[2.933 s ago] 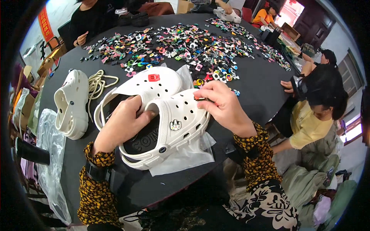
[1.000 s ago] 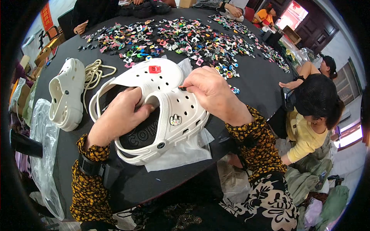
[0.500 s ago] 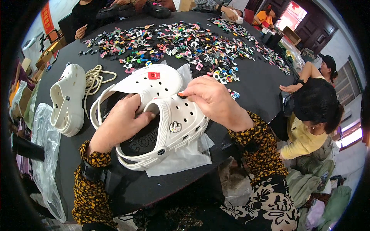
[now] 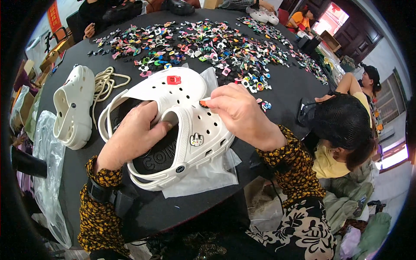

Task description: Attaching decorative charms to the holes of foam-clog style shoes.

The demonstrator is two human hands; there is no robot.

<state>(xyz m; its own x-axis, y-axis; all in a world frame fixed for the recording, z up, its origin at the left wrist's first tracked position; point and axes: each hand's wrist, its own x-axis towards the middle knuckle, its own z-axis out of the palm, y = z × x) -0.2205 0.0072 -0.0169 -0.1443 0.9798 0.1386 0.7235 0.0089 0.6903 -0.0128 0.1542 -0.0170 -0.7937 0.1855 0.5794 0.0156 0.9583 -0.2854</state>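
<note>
Two white foam clogs lie side by side in front of me on a plastic sheet [image 4: 216,175]. My left hand [image 4: 132,136] grips the near clog [image 4: 214,130] at its opening, where the two shoes meet; its fingertips are hidden. With thumb and fingers pinched, my right hand [image 4: 245,115] presses a small orange-and-black shoe charm [image 4: 203,104] at a hole on the near clog's top. Lower on that clog sits a game-controller-shaped charm [image 4: 196,139]. The far clog [image 4: 188,86] carries a red charm [image 4: 173,79].
Many colourful shoe charms [image 4: 208,47] are heaped across the black table [image 4: 277,99]. To the left are another white clog [image 4: 76,108], a cream cord [image 4: 104,84] and clear plastic [image 4: 45,173]. A co-worker in a cap [image 4: 344,125] sits at the right, others beyond.
My hands keep nearly the same hold, the right still pinching the charm at the clog. The view has shifted slightly. The co-worker at the right has leaned; white clogs show more at the far edge.
</note>
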